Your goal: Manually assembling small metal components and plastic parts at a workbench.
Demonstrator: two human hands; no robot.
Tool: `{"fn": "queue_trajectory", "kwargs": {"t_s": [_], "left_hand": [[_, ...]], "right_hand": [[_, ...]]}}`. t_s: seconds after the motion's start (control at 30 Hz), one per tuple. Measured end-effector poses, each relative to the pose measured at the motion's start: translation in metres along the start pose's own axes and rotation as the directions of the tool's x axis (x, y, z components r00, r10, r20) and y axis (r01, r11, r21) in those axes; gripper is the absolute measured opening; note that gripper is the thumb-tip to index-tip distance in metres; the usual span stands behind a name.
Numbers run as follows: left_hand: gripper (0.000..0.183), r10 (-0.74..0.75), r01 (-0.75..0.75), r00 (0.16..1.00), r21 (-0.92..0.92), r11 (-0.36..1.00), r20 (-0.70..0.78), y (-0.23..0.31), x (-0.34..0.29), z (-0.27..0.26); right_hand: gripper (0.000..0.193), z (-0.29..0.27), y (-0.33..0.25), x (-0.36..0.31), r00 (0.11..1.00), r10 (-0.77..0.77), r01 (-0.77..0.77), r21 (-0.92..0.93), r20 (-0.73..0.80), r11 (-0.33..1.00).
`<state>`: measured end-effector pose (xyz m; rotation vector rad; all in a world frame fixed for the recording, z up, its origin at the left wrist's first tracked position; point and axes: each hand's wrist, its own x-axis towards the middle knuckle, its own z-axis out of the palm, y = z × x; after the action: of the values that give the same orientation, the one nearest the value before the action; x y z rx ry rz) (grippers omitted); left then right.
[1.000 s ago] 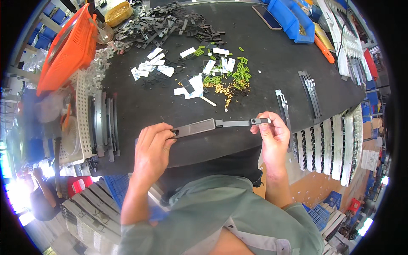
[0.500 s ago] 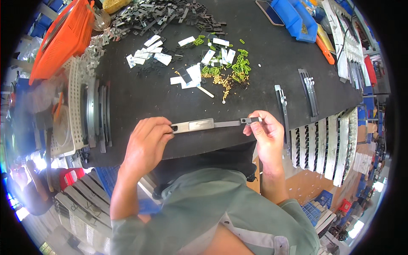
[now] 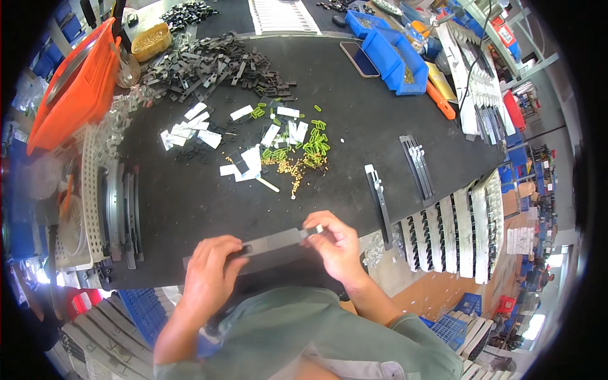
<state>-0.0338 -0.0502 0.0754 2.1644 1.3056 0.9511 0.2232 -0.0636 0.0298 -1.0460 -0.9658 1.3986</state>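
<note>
Between my hands, over the near edge of the black table, is a long flat grey metal slide bar (image 3: 275, 241), slightly blurred. My left hand (image 3: 212, 263) pinches it toward its left end, which pokes out past the fingers. The fingers of my right hand (image 3: 334, 244) close on its other end, where a small pale tab shows. Beyond the bar lie small brass pins (image 3: 292, 171), green clip-like rings (image 3: 315, 142) and white rectangular pieces (image 3: 251, 163). To the right rest similar bars with silver fittings, one alone (image 3: 379, 199) and a few together (image 3: 418, 166).
Dark metal pieces (image 3: 209, 66) are heaped at the far left, near an orange basket (image 3: 76, 95) and a perforated white crate (image 3: 94, 202). Blue bins (image 3: 396, 63), a phone (image 3: 360, 59) and an orange-handled tool (image 3: 440, 100) lie far right. White racks (image 3: 465, 234) stand at the right edge.
The view has shifted, showing more of the table's far side. The bar's narrow middle stretch no longer shows; my hands are closer together, and the bar now protrudes past my left hand.
</note>
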Motion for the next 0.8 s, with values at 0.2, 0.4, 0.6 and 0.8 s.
{"fn": "queue_trajectory", "kwargs": {"t_s": [0.2,0.4,0.6,0.8], "left_hand": [[0.051,0.039,-0.036,0.991,-0.025,0.999,0.124,0.006,0.001,0.008],[0.05,0.117,-0.097,0.984,-0.15,0.984,0.132,0.014,0.006,0.017],[0.032,0.21,-0.213,0.977,-0.251,0.944,-0.038,0.006,0.004,0.033],[0.027,0.323,-0.314,0.942,-0.101,0.944,0.09,-0.018,0.01,0.027]], "right_hand": [[0.016,0.017,-0.023,-0.012,1.0,-0.008,0.005,0.124,0.027,0.992],[0.019,0.009,-0.058,-0.009,0.996,0.011,0.001,-0.124,0.091,0.992],[0.025,0.02,-0.117,-0.003,0.961,-0.078,0.218,-0.552,0.265,0.805],[0.026,0.026,-0.113,-0.004,0.882,-0.28,0.465,-0.599,0.38,0.652]]}}
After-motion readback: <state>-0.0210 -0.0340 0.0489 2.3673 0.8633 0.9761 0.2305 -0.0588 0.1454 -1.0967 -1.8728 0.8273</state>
